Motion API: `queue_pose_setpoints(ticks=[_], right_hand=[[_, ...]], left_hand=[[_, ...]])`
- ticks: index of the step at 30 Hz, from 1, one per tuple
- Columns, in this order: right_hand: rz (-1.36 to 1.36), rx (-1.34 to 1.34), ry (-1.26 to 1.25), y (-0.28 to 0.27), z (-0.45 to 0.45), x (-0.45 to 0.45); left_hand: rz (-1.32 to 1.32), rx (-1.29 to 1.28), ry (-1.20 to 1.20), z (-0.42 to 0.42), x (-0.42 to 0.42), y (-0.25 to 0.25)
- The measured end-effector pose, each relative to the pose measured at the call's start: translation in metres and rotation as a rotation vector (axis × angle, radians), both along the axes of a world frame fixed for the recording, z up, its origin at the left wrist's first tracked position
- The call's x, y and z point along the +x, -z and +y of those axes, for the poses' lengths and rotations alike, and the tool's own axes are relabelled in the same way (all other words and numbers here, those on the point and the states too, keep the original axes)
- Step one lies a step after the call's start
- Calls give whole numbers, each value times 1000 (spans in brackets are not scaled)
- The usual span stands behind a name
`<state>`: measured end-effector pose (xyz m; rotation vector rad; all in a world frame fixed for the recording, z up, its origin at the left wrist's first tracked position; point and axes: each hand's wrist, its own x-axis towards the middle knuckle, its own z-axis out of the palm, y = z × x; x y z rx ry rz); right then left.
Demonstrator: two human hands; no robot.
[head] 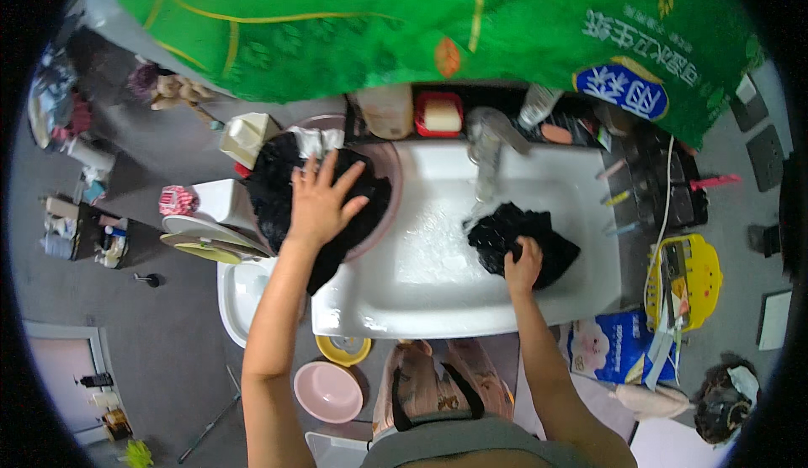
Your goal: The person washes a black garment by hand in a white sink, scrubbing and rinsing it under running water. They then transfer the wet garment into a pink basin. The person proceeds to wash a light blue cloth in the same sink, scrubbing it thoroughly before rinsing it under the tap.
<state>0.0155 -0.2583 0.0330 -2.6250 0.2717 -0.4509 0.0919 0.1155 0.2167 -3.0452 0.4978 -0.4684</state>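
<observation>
With fingers spread, my left hand point(320, 206) rests on a heap of black cloth point(274, 177), which has a white patch at its far edge. That heap fills a pinkish basin point(392, 181) at the left end of the white sink point(379, 321), and part of it hangs over the basin's near side. My right hand point(525, 266) grips a bunched, wet-looking black cloth point(555, 250) inside the sink. The metal faucet point(487, 171) stands just beyond that cloth, its spout pointing toward it. Shallow water point(432, 247) glistens on the sink floor.
A large green printed plastic package point(379, 32) overhangs the back. Soap in a red dish point(440, 114) sits on the ledge. Right of the sink are a dark organizer point(675, 184), a yellow basket point(701, 278) and a white cord point(663, 228). A pink basin point(328, 392) stands below.
</observation>
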Motion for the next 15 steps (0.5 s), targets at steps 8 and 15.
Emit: queue_pose_setpoints(ticks=[8,15], right_hand=[[565,162,203,40,-53,4],[505,364,-575,16,73,-15]], left_hand=[[-6,-532,266,-64,-39,2],[449,-1005,-305,-153,-72,182]])
